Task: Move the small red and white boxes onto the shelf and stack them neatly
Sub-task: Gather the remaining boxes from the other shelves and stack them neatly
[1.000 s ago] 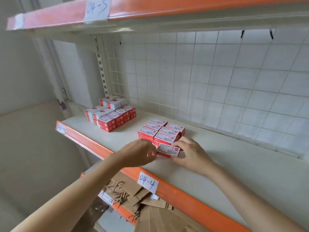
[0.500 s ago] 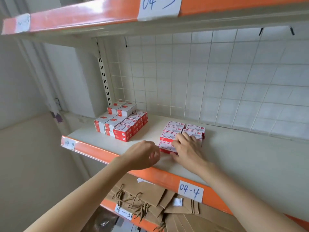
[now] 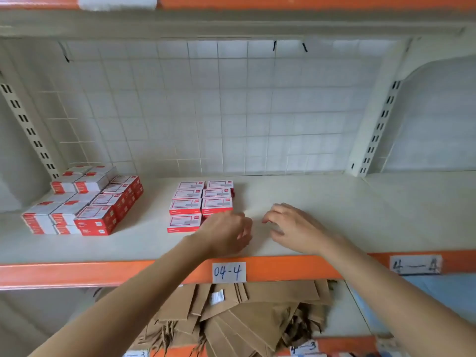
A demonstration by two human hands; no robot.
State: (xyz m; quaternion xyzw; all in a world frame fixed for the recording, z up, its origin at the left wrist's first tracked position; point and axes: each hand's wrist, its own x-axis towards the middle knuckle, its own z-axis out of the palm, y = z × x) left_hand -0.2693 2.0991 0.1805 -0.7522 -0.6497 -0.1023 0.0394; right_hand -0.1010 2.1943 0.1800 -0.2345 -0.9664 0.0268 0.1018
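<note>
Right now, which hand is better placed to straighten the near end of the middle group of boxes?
Left, probably. The left hand sits at the near right corner of the middle group of red and white boxes; the right hand hovers over bare shelf, empty.

— What are the small boxes [image 3: 185,222] made of?
— Printed card, red and white, slightly glossy.
— The shelf [image 3: 309,191]?
— Matt, off-white board with an orange painted metal edge [image 3: 77,274]. Paper labels [image 3: 228,272]; brown kraft-paper bags [image 3: 247,318] below.
</note>
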